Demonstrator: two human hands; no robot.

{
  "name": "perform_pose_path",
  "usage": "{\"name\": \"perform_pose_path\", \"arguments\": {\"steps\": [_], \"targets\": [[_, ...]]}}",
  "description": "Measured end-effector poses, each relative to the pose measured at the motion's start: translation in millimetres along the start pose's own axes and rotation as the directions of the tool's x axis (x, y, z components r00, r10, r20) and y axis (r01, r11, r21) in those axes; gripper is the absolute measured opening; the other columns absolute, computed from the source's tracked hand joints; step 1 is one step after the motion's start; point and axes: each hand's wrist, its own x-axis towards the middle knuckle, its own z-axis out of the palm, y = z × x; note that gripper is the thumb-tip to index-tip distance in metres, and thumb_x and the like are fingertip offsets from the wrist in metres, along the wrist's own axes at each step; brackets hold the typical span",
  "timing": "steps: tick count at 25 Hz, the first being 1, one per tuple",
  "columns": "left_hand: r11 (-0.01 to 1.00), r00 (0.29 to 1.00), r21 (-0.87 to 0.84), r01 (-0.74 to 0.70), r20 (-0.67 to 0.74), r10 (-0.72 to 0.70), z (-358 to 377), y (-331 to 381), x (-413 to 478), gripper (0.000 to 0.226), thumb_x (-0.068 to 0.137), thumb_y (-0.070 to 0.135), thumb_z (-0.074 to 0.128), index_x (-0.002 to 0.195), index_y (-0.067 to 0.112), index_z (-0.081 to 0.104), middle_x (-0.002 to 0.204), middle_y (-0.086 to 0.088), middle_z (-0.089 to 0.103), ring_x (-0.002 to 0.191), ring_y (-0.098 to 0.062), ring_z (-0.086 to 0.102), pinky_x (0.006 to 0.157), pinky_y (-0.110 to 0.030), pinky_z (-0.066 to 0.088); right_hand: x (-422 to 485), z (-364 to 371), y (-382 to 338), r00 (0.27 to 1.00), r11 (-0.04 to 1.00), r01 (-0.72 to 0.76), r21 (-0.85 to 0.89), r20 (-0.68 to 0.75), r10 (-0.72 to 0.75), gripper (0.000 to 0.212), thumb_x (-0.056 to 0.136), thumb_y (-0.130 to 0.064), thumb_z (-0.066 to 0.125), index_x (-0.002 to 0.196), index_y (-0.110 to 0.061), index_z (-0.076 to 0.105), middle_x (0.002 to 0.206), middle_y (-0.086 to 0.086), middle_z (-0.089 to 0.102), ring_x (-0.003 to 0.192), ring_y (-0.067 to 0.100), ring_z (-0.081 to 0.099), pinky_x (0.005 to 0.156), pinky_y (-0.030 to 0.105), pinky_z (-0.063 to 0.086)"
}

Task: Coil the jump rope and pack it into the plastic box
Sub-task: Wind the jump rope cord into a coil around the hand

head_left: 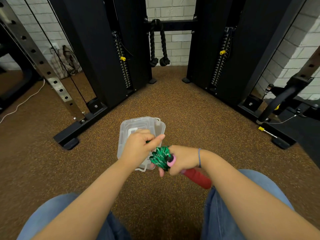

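- Head view: right hand (pixel 183 159) has its grip wrapped round the red handle (pixel 199 178), with the green rope (pixel 160 157) bundled in coils over its fingers.
- Left hand (pixel 138 146) pinches a bit of rope just above the coils.
- Clear plastic box (pixel 138 125) sits on the brown floor (pixel 199 122) right beneath both hands.

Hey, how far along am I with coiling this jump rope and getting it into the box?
Most of the green rope already looks wound into a bundle near the red handle. In hand: your right hand grips the bundle and handle while your left hand pinches a strand. Left: finish the wrap and pack it into the clear plastic box on the floor beyond your hands.
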Motion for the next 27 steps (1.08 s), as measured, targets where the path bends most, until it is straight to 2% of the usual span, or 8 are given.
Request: {"name": "perform_pose_path", "arguments": {"steps": [4,6,7,9,11,13,21,27], "targets": [[0.944,0.965,-0.205,0.259,0.014,-0.261,6,-1,3,0.053,0.086,0.048,0.050,0.044,0.017,0.039,0.046,-0.001,0.038,0.045,-0.010,0.036,0.052,-0.020,0.035,-1,1,7,0.989,0.928,0.111,0.357,0.052,-0.138,0.053,0.056,0.010,0.047,0.103,-0.010,0.061,0.078,-0.004,0.072,0.069,0.008,0.062,0.056,0.018,0.046],[0.856,0.913,-0.343,0.386,0.273,-0.302,5,-9,4,0.052,0.079,0.060,0.051,0.045,0.021,0.047,0.042,0.001,0.038,0.042,-0.013,0.036,0.052,-0.025,0.037,3,4,13,0.974,0.812,0.196,0.550,-0.011,-0.227,0.070,0.045,0.004,0.057,0.115,-0.001,0.055,0.086,0.002,0.074,0.085,0.020,0.066,0.080,0.032,0.051],[0.805,0.889,-0.446,0.391,0.410,-0.204,7,-10,3,0.042,0.082,0.052,0.057,0.051,0.025,0.058,0.044,0.004,0.040,0.042,-0.011,0.037,0.052,-0.023,0.040,5,5,14,0.962,0.726,0.238,0.645,-0.053,-0.269,0.084,0.039,0.001,0.065,0.122,0.002,0.052,0.094,0.007,0.074,0.092,0.024,0.066,0.091,0.038,0.048],[0.887,0.904,-0.394,0.241,0.422,-0.059,7,-2,4,0.025,0.090,0.009,0.051,0.071,0.019,0.064,0.058,0.005,0.044,0.051,-0.010,0.040,0.053,-0.015,0.040,6,3,12,0.909,0.518,0.329,0.790,-0.116,-0.401,0.093,0.041,-0.005,0.073,0.131,-0.002,0.050,0.114,0.013,0.068,0.108,0.027,0.063,0.102,0.038,0.044],[0.858,0.854,-0.323,0.400,0.471,-0.220,20,-9,-2,0.039,0.093,-0.005,0.036,0.065,0.017,0.052,0.061,0.006,0.051,0.058,-0.005,0.047,0.059,-0.013,0.040,2,0,4,0.847,0.344,0.396,0.851,-0.194,-0.494,0.088,0.051,0.000,0.065,0.137,-0.008,0.045,0.132,0.014,0.057,0.122,0.024,0.055,0.107,0.034,0.040],[0.840,0.867,-0.335,0.427,0.415,-0.275,26,-11,-6,0.040,0.096,0.004,0.038,0.058,0.016,0.046,0.050,0.008,0.057,0.058,-0.003,0.054,0.063,-0.018,0.043,-2,-5,0,0.821,0.238,0.431,0.870,-0.268,-0.505,0.090,0.055,0.003,0.059,0.142,-0.008,0.037,0.141,0.014,0.049,0.131,0.023,0.047,0.112,0.034,0.033],[0.770,0.836,-0.497,0.400,0.543,-0.084,26,-2,-6,0.010,0.088,0.005,0.056,0.083,0.014,0.057,0.072,0.001,0.061,0.062,-0.008,0.060,0.065,-0.019,0.051,-15,-26,5,0.773,0.147,0.589,0.794,-0.501,-0.389,0.099,0.052,0.004,0.059,0.145,-0.003,0.026,0.144,0.016,0.044,0.135,0.024,0.041,0.115,0.037,0.020],[0.811,0.838,-0.451,0.373,0.539,-0.086,21,3,-8,0.040,0.082,0.003,0.065,0.116,0.019,0.053,0.081,-0.001,0.062,0.067,-0.011,0.059,0.069,-0.022,0.051,-17,-35,6,0.759,0.160,0.628,0.762,-0.555,-0.340,0.107,0.047,0.001,0.064,0.146,-0.004,0.024,0.150,0.015,0.034,0.138,0.024,0.036,0.114,0.038,0.026]]}}
